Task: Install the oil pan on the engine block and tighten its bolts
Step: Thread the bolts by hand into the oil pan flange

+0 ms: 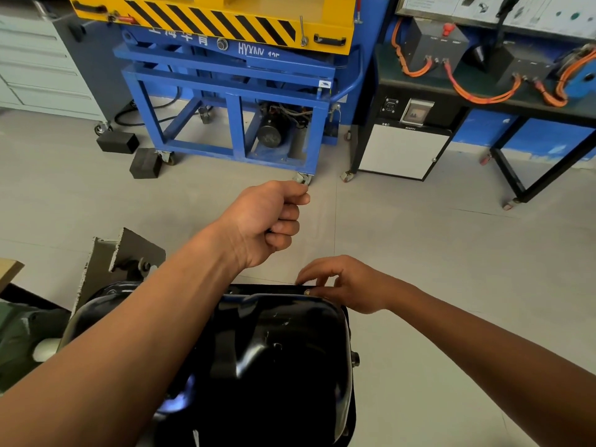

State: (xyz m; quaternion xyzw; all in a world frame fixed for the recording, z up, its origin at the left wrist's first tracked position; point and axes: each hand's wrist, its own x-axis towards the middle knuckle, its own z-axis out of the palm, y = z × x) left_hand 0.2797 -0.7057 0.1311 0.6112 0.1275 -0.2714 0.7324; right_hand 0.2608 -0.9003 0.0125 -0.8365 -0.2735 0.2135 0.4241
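The glossy black oil pan [277, 356] lies bottom-up in front of me on the engine block, whose grey bracket [129, 253] sticks out at the left. My right hand [348, 285] is at the pan's far flange, its fingertips pinching a small bolt [307, 292] that sits in a flange hole. My left hand [267, 221] hovers above and beyond the pan, curled into a fist. A small dark part [269, 231] peeks out between its fingers; the rest of what it holds is hidden.
A blue wheeled lift stand [238, 101] with a yellow-black striped top stands ahead. Two black blocks [145, 162] lie on the floor to its left. A black bench [483, 91] with orange cables is at the right, grey drawers [38, 69] at the far left.
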